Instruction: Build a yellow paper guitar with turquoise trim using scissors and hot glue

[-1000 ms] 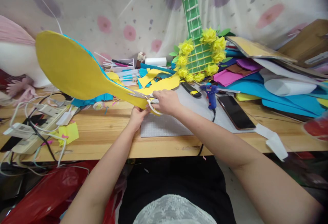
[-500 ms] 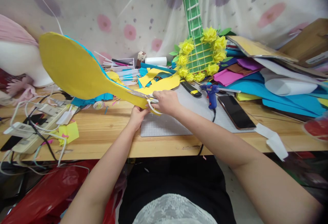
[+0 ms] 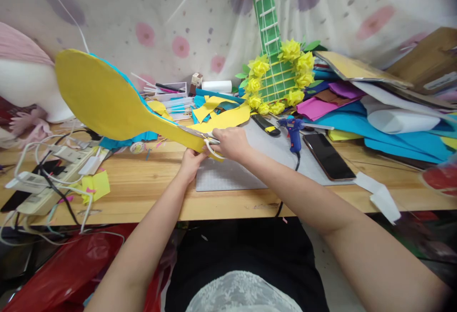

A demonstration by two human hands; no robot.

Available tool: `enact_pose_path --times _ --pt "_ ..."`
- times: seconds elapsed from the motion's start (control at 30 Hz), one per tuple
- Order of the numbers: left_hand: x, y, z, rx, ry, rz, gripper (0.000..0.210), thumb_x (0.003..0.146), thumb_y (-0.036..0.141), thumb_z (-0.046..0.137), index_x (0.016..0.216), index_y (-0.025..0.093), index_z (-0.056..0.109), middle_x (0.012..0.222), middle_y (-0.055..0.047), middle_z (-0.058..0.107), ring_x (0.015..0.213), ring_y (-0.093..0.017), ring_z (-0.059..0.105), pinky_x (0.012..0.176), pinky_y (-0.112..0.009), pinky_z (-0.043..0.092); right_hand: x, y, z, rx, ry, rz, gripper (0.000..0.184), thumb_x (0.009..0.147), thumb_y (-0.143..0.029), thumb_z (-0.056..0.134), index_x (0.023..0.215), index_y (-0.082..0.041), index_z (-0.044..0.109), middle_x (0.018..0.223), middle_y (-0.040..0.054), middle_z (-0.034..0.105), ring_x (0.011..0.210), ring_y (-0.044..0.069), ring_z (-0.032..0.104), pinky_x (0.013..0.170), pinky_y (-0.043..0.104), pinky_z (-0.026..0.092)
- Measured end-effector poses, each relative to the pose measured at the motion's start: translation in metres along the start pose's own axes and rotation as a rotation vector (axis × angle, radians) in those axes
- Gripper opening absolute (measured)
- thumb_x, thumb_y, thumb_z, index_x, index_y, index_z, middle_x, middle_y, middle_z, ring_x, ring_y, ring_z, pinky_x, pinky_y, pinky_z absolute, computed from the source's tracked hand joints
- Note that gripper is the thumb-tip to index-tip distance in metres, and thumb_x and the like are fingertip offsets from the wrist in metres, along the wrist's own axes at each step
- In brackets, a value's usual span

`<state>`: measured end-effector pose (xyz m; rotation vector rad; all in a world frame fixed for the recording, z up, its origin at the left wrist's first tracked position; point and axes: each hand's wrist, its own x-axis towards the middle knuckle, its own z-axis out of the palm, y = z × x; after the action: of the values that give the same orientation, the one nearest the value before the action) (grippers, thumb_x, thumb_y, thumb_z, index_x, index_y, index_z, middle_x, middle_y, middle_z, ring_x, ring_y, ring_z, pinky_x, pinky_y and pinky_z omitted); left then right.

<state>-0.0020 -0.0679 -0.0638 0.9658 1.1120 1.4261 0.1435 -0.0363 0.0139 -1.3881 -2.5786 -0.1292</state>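
In the head cam, the person's got a big flat yellow paddle-shaped piece (image 3: pixel 103 97), looks like paper or card, with bright blue showing along its top edge. It's held up at a slant over the left half of the pale wooden desk (image 3: pixel 135 174), fat end up toward the back left, skinny end down by the left edge of the grey gridded cutting mat (image 3: pixel 235 178).

Left hand (image 3: pixel 191 162) is pinching that skinny end from below, though most of its fingers are tucked out of sight. Right hand (image 3: pixel 233 141) has its fingers curled around metal scissors with white loop handles (image 3: pixel 205 135), blades lying along the piece's upper edge. Can't really tell how far apart the blades are.

Right of the hands there's a black-and-yellow utility knife (image 3: pixel 266 125), a blue glue gun (image 3: pixel 294 135) and a dark phone (image 3: pixel 329 156) on the mat. A green paper guitar with yellow flowers (image 3: pixel 276 81) stands at the desk's back edge, and a cream power strip full of plugs (image 3: pixel 53 186) sits by the front left corner.
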Motion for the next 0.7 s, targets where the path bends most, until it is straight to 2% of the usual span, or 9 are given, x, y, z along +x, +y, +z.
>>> enact_pose_path --times 0.13,0.37,0.7 --pt "0.0005 -0.0003 -0.0001 0.000 0.009 -0.003 0.051 0.047 0.034 0.083 0.090 0.013 0.064 0.089 -0.007 0.069 0.081 -0.019 0.062 0.074 -0.029 0.048 0.0005 0.0006 0.0003 0.006 0.008 -0.010 0.056 0.084 -0.065 0.033 0.095 -0.018 0.061 0.084 0.0118 0.069 0.080 0.025 0.064 0.059 0.029 0.027" --pt "-0.0010 0.0004 0.0006 0.023 0.000 0.022 0.052 0.048 0.036 0.083 0.092 0.014 0.064 0.090 -0.007 0.069 0.082 -0.019 0.062 0.074 -0.030 0.048 -0.0010 0.0033 -0.0031 0.025 0.011 -0.027 0.059 0.083 -0.067 0.033 0.100 -0.017 0.059 0.092 0.0134 0.067 0.089 0.026 0.061 0.063 0.029 0.031" --pt "-0.0015 0.0021 0.0023 0.040 0.029 0.028 0.052 0.047 0.036 0.082 0.090 0.014 0.064 0.091 -0.008 0.070 0.082 -0.019 0.063 0.076 -0.031 0.048 0.0041 0.0013 -0.0072 0.038 0.005 -0.054 0.056 0.082 -0.066 0.037 0.101 -0.018 0.058 0.100 0.0110 0.066 0.092 0.026 0.058 0.065 0.030 0.033"
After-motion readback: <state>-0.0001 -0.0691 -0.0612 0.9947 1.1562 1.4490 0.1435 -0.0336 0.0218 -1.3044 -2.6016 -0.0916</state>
